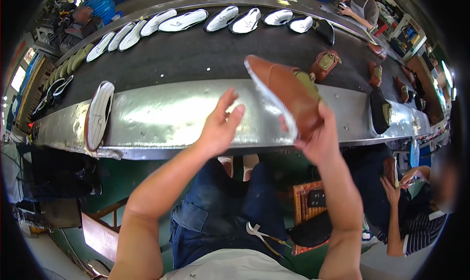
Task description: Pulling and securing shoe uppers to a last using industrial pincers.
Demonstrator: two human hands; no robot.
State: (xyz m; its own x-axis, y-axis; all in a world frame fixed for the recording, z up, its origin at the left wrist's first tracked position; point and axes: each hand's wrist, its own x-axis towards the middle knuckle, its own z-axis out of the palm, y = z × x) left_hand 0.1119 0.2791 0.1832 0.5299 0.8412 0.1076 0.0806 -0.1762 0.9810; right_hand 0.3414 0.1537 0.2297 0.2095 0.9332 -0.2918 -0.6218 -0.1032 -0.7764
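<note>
A brown leather shoe upper (pixel 289 91) with a white underside and an olive-green filling is up over the metal table edge, gripped at its heel end by my right hand (pixel 318 133). Its toe points to the upper left. My left hand (pixel 222 123) is to the left of the shoe, apart from it, with fingers spread and nothing in them. Below both hands runs the shiny metal strip (pixel 166 113) of the workbench. Further left on that strip lies a shoe (pixel 100 116) with its white underside showing.
Along the dark belt's (pixel 186 59) far side lies a row of white-bottomed shoes (pixel 183 20). Another brown shoe (pixel 325 65) rests beyond my right hand; a black one (pixel 378 111) sits further right. Scissors (pixel 259 233) lie on my lap. A co-worker (pixel 416 216) sits at the right.
</note>
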